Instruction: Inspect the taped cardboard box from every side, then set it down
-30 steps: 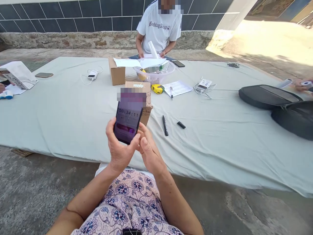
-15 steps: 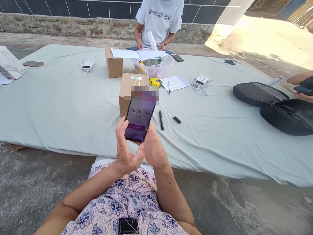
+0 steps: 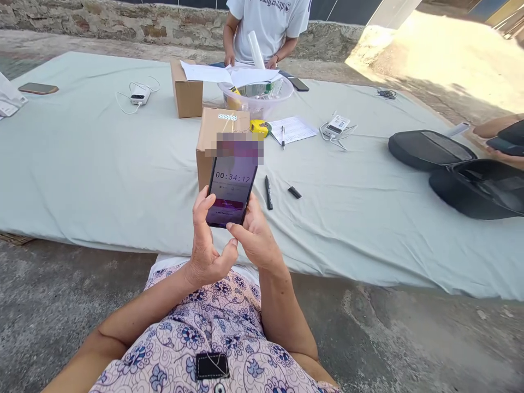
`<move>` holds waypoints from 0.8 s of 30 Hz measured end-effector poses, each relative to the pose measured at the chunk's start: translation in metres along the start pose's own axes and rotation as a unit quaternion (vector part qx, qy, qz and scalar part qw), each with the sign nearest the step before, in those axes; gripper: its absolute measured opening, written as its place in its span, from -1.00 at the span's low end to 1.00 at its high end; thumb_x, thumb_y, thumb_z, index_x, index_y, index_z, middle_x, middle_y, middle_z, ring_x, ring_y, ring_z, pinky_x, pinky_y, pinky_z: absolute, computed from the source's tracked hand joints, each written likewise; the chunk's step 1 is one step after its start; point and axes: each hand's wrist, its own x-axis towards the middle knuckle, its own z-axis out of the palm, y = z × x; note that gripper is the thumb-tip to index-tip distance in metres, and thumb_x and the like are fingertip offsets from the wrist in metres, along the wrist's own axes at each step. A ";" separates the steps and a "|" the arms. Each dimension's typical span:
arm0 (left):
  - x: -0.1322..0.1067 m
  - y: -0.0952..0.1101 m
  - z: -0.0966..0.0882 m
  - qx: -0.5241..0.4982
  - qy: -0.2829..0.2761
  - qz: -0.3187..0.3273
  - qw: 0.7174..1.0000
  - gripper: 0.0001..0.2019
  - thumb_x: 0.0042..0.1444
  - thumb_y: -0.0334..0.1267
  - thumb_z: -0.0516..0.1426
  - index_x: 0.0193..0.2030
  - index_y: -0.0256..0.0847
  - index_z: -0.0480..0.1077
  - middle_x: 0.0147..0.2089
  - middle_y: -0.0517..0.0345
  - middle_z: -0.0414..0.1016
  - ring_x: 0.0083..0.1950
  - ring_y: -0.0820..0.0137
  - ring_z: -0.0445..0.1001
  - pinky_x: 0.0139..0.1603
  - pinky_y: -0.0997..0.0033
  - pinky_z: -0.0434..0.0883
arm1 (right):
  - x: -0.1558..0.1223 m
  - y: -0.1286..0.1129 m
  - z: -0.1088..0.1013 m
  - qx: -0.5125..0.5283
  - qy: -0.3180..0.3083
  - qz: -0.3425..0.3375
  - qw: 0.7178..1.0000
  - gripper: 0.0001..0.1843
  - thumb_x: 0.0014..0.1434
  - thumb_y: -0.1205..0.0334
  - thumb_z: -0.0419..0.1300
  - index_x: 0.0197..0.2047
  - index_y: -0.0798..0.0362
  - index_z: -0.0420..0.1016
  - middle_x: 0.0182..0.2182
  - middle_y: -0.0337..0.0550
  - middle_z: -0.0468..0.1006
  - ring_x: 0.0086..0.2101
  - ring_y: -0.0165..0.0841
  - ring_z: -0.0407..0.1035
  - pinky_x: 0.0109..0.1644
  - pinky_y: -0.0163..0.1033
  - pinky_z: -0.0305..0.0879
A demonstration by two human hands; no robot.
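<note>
A black smartphone (image 3: 231,188) with a timer on its lit screen is held upright in front of me. My left hand (image 3: 207,243) wraps its lower left edge, thumb bent below the screen. My right hand (image 3: 254,236) cups the phone from the right and behind, with a finger at its lower edge. Just beyond the phone stands a brown cardboard box (image 3: 216,131) on the pale green cloth (image 3: 102,164). A black marker (image 3: 268,192) and its cap (image 3: 294,192) lie to the right of the phone.
A person in a white shirt (image 3: 268,22) sits across the cloth behind a clear bowl (image 3: 257,98), papers and a second box (image 3: 186,94). A yellow tape measure (image 3: 260,127), a sheet with a pen (image 3: 292,130), power banks, a phone (image 3: 38,88) and black cases (image 3: 434,148) lie around. Another person's arm (image 3: 497,128) is at the right edge.
The view tilted down and shifted, so the cloth and its things sit higher in frame. The timer went from 00:34:11 to 00:34:12. Both hands keep hold of the phone.
</note>
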 end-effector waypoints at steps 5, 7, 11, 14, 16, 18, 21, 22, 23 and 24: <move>-0.002 0.002 -0.001 0.000 0.008 -0.010 1.000 -0.09 0.03 -0.39 0.15 0.52 0.01 -0.11 0.59 -0.16 -0.06 0.61 -0.07 -0.02 0.51 -0.33 0.14 | 0.000 0.000 0.002 -0.002 0.005 0.016 1.000 -0.18 0.13 0.33 0.21 0.43 -0.08 0.07 0.30 -0.06 0.42 0.28 -0.18 0.36 0.40 0.04 0.34; -0.002 0.004 -0.001 -0.005 0.011 -0.019 1.000 -0.11 0.07 -0.38 0.15 0.52 0.02 -0.11 0.59 -0.16 -0.06 0.61 -0.05 -0.01 0.51 -0.31 0.16 | 0.000 -0.001 0.002 0.009 -0.002 0.023 1.000 -0.19 0.16 0.28 0.25 0.43 -0.08 0.06 0.31 -0.04 0.42 0.29 -0.17 0.36 0.40 0.05 0.34; -0.003 0.008 -0.001 -0.005 0.033 -0.038 0.999 -0.17 0.15 -0.36 0.18 0.51 0.01 -0.09 0.57 -0.20 -0.03 0.60 -0.03 0.03 0.49 -0.24 0.22 | -0.001 -0.005 0.005 0.051 -0.045 -0.008 0.998 -0.30 0.30 0.03 0.28 0.40 -0.09 0.14 0.33 -0.03 0.39 0.31 -0.14 0.33 0.42 0.04 0.31; -0.004 0.006 -0.001 0.019 0.059 -0.044 0.997 -0.16 0.16 -0.33 0.25 0.50 -0.02 -0.08 0.55 -0.28 0.00 0.58 -0.05 0.07 0.47 -0.25 0.23 | -0.002 -0.010 0.007 0.075 -0.089 -0.023 0.993 -0.25 0.32 -0.18 0.25 0.43 -0.11 0.14 0.37 -0.03 0.35 0.34 -0.12 0.29 0.44 0.05 0.28; -0.006 0.002 -0.001 0.038 0.074 -0.062 0.995 -0.11 0.14 -0.28 0.31 0.50 -0.04 -0.10 0.53 -0.31 0.04 0.56 -0.06 0.12 0.44 -0.24 0.27 | -0.003 -0.013 0.009 0.070 -0.115 -0.022 0.991 -0.18 0.30 -0.25 0.25 0.46 -0.13 0.11 0.40 -0.03 0.31 0.37 -0.11 0.25 0.46 0.05 0.24; -0.008 -0.003 -0.002 0.052 0.089 -0.097 0.990 -0.05 0.11 -0.21 0.36 0.51 -0.03 -0.11 0.52 -0.31 0.07 0.53 -0.05 0.19 0.42 -0.20 0.31 | -0.003 -0.016 0.010 0.061 -0.136 -0.021 0.989 -0.16 0.29 -0.28 0.25 0.48 -0.14 0.11 0.43 -0.05 0.28 0.40 -0.10 0.22 0.49 0.05 0.20; -0.010 -0.008 -0.003 0.064 0.114 -0.151 0.980 -0.04 0.10 -0.14 0.37 0.51 0.00 -0.09 0.50 -0.24 0.13 0.47 0.01 0.28 0.41 -0.11 0.34 | -0.002 -0.017 0.011 0.039 -0.163 -0.012 0.986 -0.11 0.27 -0.33 0.23 0.50 -0.15 0.09 0.46 -0.07 0.24 0.43 -0.07 0.15 0.51 0.08 0.14; -0.010 -0.009 -0.004 0.066 0.124 -0.162 0.977 -0.06 0.11 -0.14 0.36 0.51 0.00 -0.07 0.49 -0.23 0.15 0.47 0.02 0.29 0.41 -0.09 0.34 | -0.002 -0.018 0.012 0.029 -0.167 -0.010 0.985 -0.09 0.26 -0.35 0.22 0.51 -0.15 0.09 0.47 -0.07 0.23 0.44 -0.06 0.13 0.51 0.09 0.14; -0.010 -0.010 -0.004 0.068 0.134 -0.167 0.975 -0.09 0.12 -0.14 0.35 0.51 0.00 -0.05 0.49 -0.22 0.17 0.48 0.03 0.28 0.43 -0.07 0.32 | -0.001 -0.017 0.012 0.021 -0.172 -0.009 0.985 -0.08 0.25 -0.37 0.22 0.52 -0.16 0.09 0.48 -0.08 0.21 0.45 -0.04 0.12 0.51 0.09 0.14; -0.010 -0.012 -0.006 0.069 0.143 -0.166 0.973 -0.11 0.13 -0.14 0.34 0.50 -0.01 -0.03 0.48 -0.23 0.18 0.49 0.03 0.26 0.44 -0.06 0.31 | -0.001 -0.016 0.013 0.014 -0.178 -0.009 0.984 -0.07 0.25 -0.39 0.21 0.52 -0.16 0.10 0.48 -0.09 0.20 0.45 -0.04 0.11 0.51 0.09 0.14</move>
